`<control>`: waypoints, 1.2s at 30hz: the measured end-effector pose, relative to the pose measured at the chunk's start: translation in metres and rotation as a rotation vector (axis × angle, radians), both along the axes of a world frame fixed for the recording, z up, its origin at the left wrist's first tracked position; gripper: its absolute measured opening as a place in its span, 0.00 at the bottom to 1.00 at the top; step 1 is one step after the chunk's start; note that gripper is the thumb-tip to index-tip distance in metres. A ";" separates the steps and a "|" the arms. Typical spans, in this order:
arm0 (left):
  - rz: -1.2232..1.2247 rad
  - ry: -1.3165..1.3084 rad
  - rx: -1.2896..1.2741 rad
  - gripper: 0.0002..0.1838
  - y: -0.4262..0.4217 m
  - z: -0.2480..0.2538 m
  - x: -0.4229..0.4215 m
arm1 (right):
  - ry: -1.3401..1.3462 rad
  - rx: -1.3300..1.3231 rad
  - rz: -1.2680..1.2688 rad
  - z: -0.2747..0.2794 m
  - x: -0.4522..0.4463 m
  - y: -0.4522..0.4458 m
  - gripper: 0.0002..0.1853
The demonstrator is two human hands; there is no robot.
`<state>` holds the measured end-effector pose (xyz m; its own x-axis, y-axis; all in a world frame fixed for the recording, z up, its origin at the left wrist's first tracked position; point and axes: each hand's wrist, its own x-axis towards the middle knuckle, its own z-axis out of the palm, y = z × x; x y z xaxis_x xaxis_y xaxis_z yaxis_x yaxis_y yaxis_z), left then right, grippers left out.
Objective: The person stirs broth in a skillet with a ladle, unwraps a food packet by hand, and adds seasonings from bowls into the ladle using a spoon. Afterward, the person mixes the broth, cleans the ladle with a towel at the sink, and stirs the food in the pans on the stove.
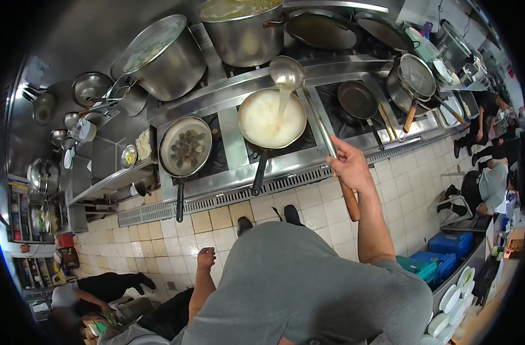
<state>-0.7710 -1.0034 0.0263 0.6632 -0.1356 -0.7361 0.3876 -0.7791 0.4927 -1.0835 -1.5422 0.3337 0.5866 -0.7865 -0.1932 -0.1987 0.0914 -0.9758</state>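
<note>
My right hand point(351, 164) is wrapped round the long handle of a ladle point(286, 72), whose end is wooden. The ladle's bowl is tipped over a frying pan point(262, 167), and a pale stream runs from it into the cloudy, whitish liquid point(268, 119) there. To the left, a second frying pan point(168, 155) holds a cluster of dark, shell-like pieces point(187, 148); its black handle points toward me. My left hand point(205, 257) hangs low beside my body, away from the stove, its fingers curled with nothing visible in them.
Behind the pans stand large stockpots point(170, 66), point(245, 40) full of liquid. Right of the ladle are a small dark pan point(356, 99) and a strainer point(416, 76) on a pot. Blue crates point(451, 244) stand at right. Other people point(492, 187) are at both sides.
</note>
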 end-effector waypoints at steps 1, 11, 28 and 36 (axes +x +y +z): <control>0.015 -0.003 -0.004 0.16 0.000 0.003 -0.004 | -0.029 -0.032 0.009 -0.004 -0.001 -0.003 0.33; -0.024 -0.039 0.038 0.15 0.025 0.022 -0.073 | 0.361 -0.509 0.171 -0.065 0.013 -0.056 0.31; -0.167 -0.117 0.054 0.17 0.028 0.014 -0.078 | -0.157 0.403 -0.019 -0.099 0.037 0.019 0.28; -0.256 -0.176 -0.124 0.20 0.049 -0.019 -0.009 | -0.235 0.476 -0.137 -0.082 0.054 0.062 0.36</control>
<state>-0.7800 -0.9542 0.0071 0.7117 -0.3958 -0.5804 0.0874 -0.7699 0.6322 -1.0294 -1.4802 0.2516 0.5552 -0.7165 -0.4223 0.0647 0.5434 -0.8369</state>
